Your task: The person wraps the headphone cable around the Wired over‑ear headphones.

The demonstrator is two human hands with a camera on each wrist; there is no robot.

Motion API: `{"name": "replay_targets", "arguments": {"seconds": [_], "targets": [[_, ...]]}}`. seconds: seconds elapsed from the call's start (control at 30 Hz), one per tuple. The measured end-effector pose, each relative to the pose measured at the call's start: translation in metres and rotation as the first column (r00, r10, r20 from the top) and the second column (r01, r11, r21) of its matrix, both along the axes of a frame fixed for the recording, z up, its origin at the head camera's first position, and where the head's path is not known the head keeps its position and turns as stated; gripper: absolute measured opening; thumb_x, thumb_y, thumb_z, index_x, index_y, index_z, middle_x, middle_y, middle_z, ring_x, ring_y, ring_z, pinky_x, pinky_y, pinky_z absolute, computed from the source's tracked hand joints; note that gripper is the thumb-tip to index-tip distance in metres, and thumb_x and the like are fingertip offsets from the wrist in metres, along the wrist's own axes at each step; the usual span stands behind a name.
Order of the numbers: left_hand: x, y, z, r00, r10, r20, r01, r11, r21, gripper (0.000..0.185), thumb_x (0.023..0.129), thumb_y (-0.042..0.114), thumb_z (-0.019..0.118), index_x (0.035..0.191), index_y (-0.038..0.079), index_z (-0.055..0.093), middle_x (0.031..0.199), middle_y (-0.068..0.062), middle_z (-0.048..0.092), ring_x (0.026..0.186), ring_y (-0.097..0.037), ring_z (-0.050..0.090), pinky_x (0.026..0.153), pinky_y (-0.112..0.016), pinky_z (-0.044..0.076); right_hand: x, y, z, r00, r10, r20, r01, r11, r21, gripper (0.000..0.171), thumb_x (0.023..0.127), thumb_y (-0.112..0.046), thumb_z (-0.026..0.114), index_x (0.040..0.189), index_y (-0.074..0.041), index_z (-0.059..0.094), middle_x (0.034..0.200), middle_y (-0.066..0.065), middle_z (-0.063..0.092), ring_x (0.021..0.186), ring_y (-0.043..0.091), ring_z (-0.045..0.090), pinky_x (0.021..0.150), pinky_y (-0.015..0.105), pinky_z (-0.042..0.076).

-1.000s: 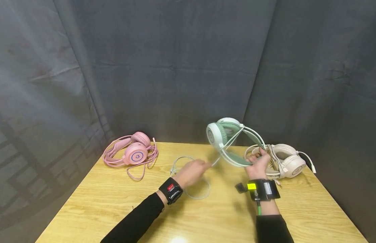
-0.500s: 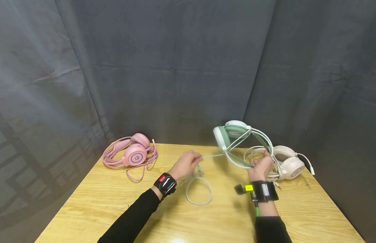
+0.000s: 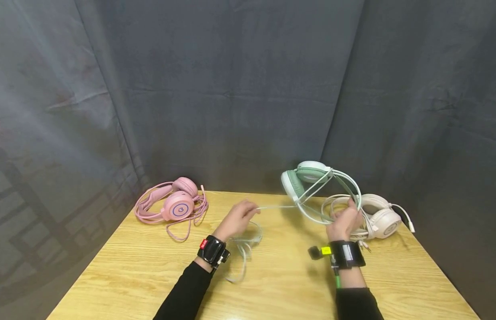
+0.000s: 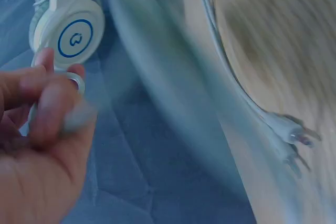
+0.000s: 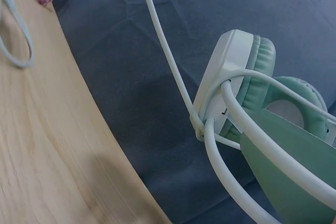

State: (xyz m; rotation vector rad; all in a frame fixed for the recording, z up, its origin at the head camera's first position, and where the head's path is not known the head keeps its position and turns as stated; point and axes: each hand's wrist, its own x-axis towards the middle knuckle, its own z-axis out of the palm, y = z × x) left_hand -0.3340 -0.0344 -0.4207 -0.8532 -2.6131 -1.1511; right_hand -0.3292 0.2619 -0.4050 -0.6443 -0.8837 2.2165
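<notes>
My right hand [image 3: 344, 223] grips the headband of a white-and-green headset [image 3: 312, 172], lifted over the table's back right part. Its pale cable [image 5: 165, 45] wraps around the earcups and runs taut to the left. At the other end my left hand [image 3: 237, 218] pinches that cable between thumb and curled fingers. In the left wrist view the left hand [image 4: 47, 124] has the cable passing through its fingers, and one earcup [image 4: 73, 32] with a blue ring shows beyond. The cable's loose end with plugs [image 4: 286, 129] hangs below the left hand, partly blurred.
A pink headset [image 3: 179, 204] with a bundled cord lies at the table's back left. Behind my right hand lies a cream headset [image 3: 384, 220] with its microphone pointing right. The wooden table [image 3: 288, 284] ends at a grey cloth backdrop [image 3: 223, 111].
My left hand has drawn back to the left, and the cable between the hands has become straight. The loose cable has lifted and shifted left. The held headset has turned and moved slightly right.
</notes>
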Motion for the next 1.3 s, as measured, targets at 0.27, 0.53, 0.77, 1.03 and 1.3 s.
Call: {"name": "replay_targets", "arguments": {"seconds": [0.27, 0.53, 0.77, 1.03, 1.3], "targets": [[0.001, -0.005, -0.007, 0.989, 0.058, -0.137, -0.067, 0.996, -0.064, 0.024, 0.102, 0.025, 0.050, 0.110, 0.011, 0.068, 0.101, -0.002, 0.070, 0.085, -0.012, 0.063, 0.075, -0.028, 0.052, -0.001, -0.008, 0.001, 1.000, -0.024, 0.012, 0.023, 0.995, 0.093, 0.005, 0.096, -0.020, 0.058, 0.096, -0.016, 0.060, 0.054, -0.010, 0.034, 0.045, 0.006, 0.031, 0.048, 0.020, 0.033], [0.006, 0.000, -0.003, 0.897, 0.089, -0.432, -0.157, 0.979, -0.126, 0.017, 0.097, 0.031, 0.060, 0.091, 0.019, 0.071, 0.071, 0.009, 0.064, 0.059, -0.003, 0.053, 0.053, -0.018, 0.042, 0.001, -0.009, 0.002, 0.998, -0.068, 0.011, 0.066, 0.988, 0.142, 0.021, 0.096, -0.019, 0.058, 0.116, -0.014, 0.062, 0.118, -0.003, 0.055, 0.120, 0.014, 0.048, 0.097, 0.042, 0.046], [0.013, 0.004, 0.004, 0.836, -0.001, -0.548, -0.067, 0.992, -0.105, 0.014, 0.094, 0.018, 0.065, 0.103, 0.014, 0.073, 0.098, 0.001, 0.076, 0.085, -0.011, 0.072, 0.075, -0.026, 0.058, -0.002, -0.014, -0.004, 0.986, -0.166, 0.022, 0.140, 0.889, 0.436, 0.010, 0.091, -0.011, 0.064, 0.101, -0.011, 0.065, 0.086, -0.011, 0.059, 0.083, 0.007, 0.053, 0.076, 0.022, 0.044], [0.016, 0.009, 0.009, 0.792, 0.023, -0.610, -0.051, 0.998, -0.029, 0.016, 0.089, 0.009, 0.069, 0.104, 0.011, 0.073, 0.089, 0.000, 0.074, 0.074, -0.009, 0.069, 0.067, -0.023, 0.057, -0.004, -0.027, -0.008, 0.961, -0.269, 0.069, 0.103, 0.574, 0.812, 0.012, 0.083, -0.009, 0.068, 0.081, -0.009, 0.056, 0.069, -0.005, 0.052, 0.068, 0.018, 0.047, 0.068, 0.029, 0.035], [0.022, 0.011, 0.015, 0.701, -0.034, -0.712, -0.019, 0.998, -0.067, 0.020, 0.084, 0.005, 0.072, 0.103, 0.013, 0.073, 0.094, 0.001, 0.073, 0.078, -0.010, 0.068, 0.063, -0.019, 0.054, 0.001, -0.043, -0.008, 0.964, -0.264, 0.040, 0.071, 0.399, 0.914, 0.020, 0.082, -0.018, 0.069, 0.082, -0.003, 0.056, 0.069, 0.015, 0.056, 0.071, 0.038, 0.054, 0.067, 0.042, 0.038]]}}
